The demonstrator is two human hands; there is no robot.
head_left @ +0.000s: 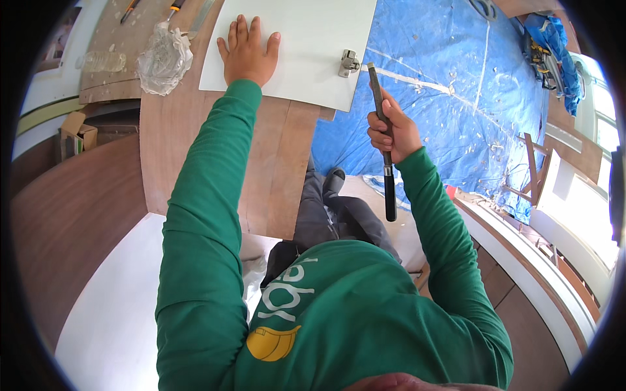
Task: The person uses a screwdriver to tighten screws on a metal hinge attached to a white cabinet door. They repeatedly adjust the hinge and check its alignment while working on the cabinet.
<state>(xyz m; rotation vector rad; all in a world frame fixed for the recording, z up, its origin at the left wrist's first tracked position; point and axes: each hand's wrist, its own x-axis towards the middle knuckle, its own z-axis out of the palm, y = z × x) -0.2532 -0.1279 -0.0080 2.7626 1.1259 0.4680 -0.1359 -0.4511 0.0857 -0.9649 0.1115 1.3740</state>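
Observation:
My left hand (249, 53) lies flat on a white panel (306, 39), with its fingers spread. A metal cabinet hinge (349, 63) is on the panel near its right edge. My right hand (398, 129) is closed around the grey shaft of a long, narrow hand tool (390, 195) with a silver collar and a black handle, file-like in shape. The handle points back toward me, and the shaft's far end is close beside the hinge; I cannot tell whether they touch.
The panel rests on a brown wooden board (274, 169). Crumpled clear plastic (164, 60), a plastic bottle (104, 62) and tools with orange-and-black handles (175, 6) lie at the left. A dusty blue tarp (450, 72) covers the floor at the right, beside a blue tool bag (554, 58).

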